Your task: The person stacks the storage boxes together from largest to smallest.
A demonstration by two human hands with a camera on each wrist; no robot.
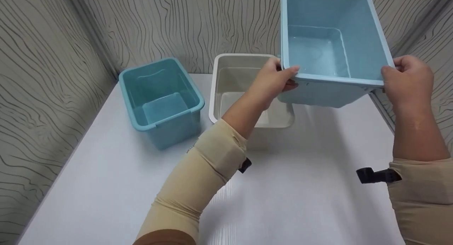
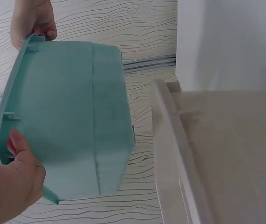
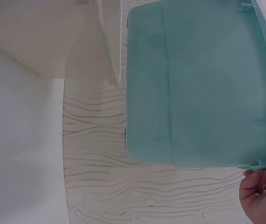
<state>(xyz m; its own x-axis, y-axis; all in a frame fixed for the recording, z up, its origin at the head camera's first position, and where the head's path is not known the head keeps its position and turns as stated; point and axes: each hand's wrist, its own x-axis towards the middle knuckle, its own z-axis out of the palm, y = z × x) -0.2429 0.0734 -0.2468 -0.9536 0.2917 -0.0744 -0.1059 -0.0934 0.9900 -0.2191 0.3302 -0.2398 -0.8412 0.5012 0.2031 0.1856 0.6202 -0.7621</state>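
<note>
Both hands hold a light blue plastic bin [image 1: 329, 91] raised above the table at the right, its open top tilted towards the head camera. My left hand [image 1: 270, 78] pinches the near left corner of its rim, thumb on top and fingers beneath. At the near right corner, my right hand [image 1: 410, 78] grips the rim the same way. In the left wrist view the bin [image 2: 72, 112] shows its outer side and underside edge. The right wrist view has the bin's outer wall [image 3: 207, 88] above the curled right fingers [image 3: 254, 186].
A cream bin [image 1: 213, 92] stands mid-table, partly behind the left forearm. Left of it stands a darker teal bin [image 1: 173, 128]. Both face upward, with no contents visible. The white table [image 1: 283, 195] meets wood-patterned walls [image 1: 177, 25] at the back and sides.
</note>
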